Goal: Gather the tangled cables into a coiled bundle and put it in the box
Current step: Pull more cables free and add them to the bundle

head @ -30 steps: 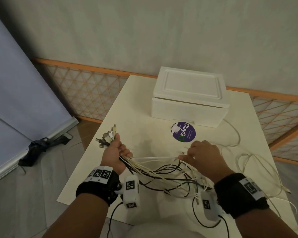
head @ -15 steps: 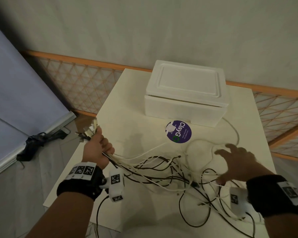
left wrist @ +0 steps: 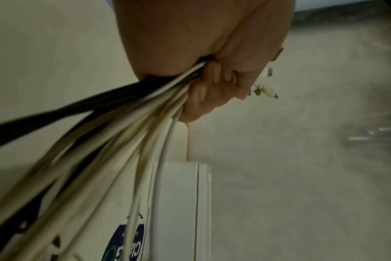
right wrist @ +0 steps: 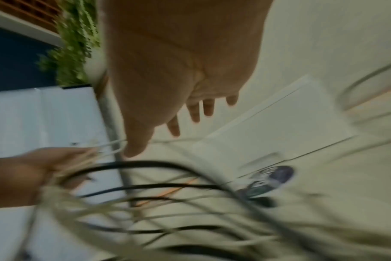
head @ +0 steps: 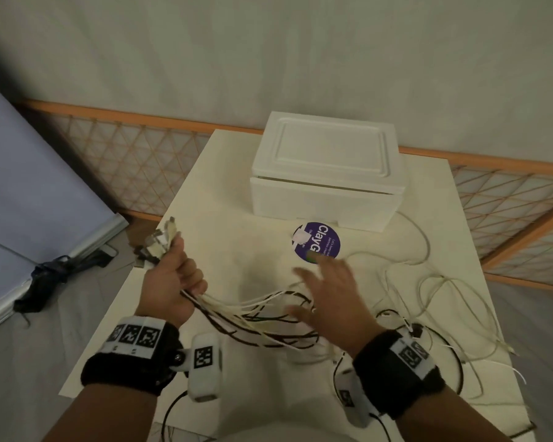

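— Where are the cables (head: 268, 317)?
— One gathered end is clenched in the left hand (head: 170, 282), raised over the tabletop (head: 224, 199) edge, plugs poking above the fist; the rest trails in loops across the tabletop.
— The right hand (head: 332, 298)?
— Hovering palm-down over the tangle, fingers (right wrist: 174, 127) spread, grasping nothing.
— The box (head: 326, 173)?
— Lid on, at the far side.

Left hand (head: 170, 282) is raised in a tight fist; right hand (head: 332, 298) hovers flat, fingers (right wrist: 195, 113) spread.
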Tool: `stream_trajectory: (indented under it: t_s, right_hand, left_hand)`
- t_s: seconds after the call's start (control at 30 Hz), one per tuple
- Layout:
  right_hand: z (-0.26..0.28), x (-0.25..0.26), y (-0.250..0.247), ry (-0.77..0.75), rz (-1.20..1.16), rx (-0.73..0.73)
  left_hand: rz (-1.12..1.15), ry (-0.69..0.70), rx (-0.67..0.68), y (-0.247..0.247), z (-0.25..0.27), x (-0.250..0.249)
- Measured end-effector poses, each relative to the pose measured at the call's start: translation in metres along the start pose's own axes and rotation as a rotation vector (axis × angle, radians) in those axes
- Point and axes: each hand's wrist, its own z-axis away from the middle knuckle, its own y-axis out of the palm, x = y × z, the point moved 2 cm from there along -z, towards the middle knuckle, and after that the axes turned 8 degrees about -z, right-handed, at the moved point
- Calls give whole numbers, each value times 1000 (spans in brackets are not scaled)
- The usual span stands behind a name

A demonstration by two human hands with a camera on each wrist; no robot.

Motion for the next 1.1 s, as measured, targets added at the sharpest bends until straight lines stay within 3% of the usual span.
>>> stream_trajectory:
  t_s: [0.07, 0.13, 0.23, 0.3, 0.47, 0.6, 0.67, 0.77, 0.83, 0.93, 0.97, 1.03, 1.1]
  right_hand:
    - [17, -44, -10, 325, 148, -101]
    - [36, -86, -18, 630, 142, -63]
    - [54, -125, -25, 896, -272, 41]
    - [59, -141, -33, 951, -539, -78]
    - [75, -157, -82, 989, -931, -505]
    - [88, -169, -110, 949, -851, -640]
    - [88, -165, -115, 918, -741, -641]
    - [80, -153, -107, 857, -359, -469]
    - [66, -138, -97, 698, -70, -416]
    - [29, -77, -81, 417, -176, -361]
    - [15, -49, -74, 353, -292, -272]
    - [-9, 8, -53, 255, -458, 60]
    - [-25, 51, -26, 182, -422, 412]
  left_hand:
    - [2, -7, -39, -17, -3, 0]
    - [-1, -6, -69, -30, -5, 1]
    - [2, -12, -110, -45, -11, 4]
    - [-10, -17, -159, -55, -19, 7]
    - [-144, -18, -356, -91, -38, 7]
    - [-167, 29, -406, -102, -35, -7]
    - [-120, 30, -443, -103, -33, -10]
    - [-117, -21, -447, -99, -38, -7]
    - [-118, -75, -386, -86, -39, 0]
    - [-31, -93, -172, -43, -28, 14]
    - [7, -92, -101, -25, -21, 21]
    - [73, -127, 28, 14, -5, 35]
    - [109, -192, 104, 47, 8, 48]
